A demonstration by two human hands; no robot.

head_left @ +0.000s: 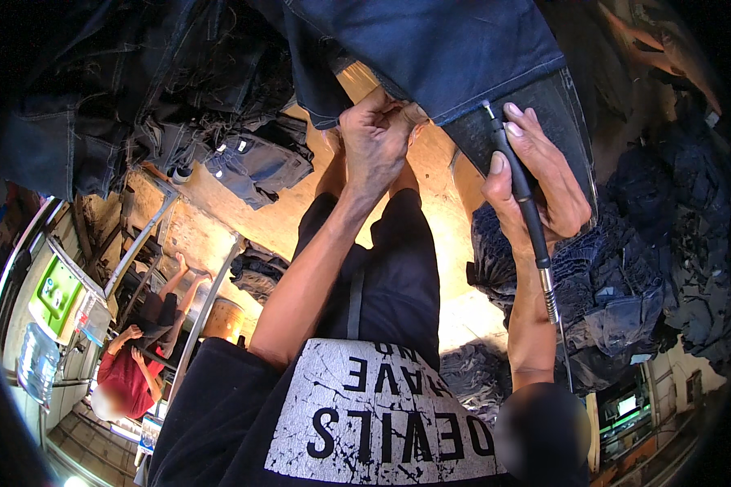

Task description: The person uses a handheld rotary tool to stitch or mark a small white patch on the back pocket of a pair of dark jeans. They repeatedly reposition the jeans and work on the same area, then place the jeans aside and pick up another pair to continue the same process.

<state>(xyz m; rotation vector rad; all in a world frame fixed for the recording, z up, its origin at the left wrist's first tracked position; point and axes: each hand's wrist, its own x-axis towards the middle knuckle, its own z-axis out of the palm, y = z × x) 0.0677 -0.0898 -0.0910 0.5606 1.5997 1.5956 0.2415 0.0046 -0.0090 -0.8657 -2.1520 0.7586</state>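
Note:
Dark blue denim jeans point(455, 53) hang in front of me at the top of the view, with a stitched hem along the lower edge. At the left end of that hem, my left hand point(374, 146) is closed, pinching the cloth between its fingers. My right hand point(556, 191) grips a slim black rotary tool handpiece point(518, 174) like a pen. Its pale tip touches or nearly touches the hem's edge. From the handpiece's lower end a metal spring sleeve and thin cable run down past my right forearm.
Dark garments point(73, 138) hang at the left, and a faded denim piece point(256, 166) lies beside them. Large denim heaps point(601, 268) fill the right. A person in red point(130, 377) sits at the lower left, near a green tray point(54, 294), a metal rail point(199, 325) and a clear water jug point(39, 361).

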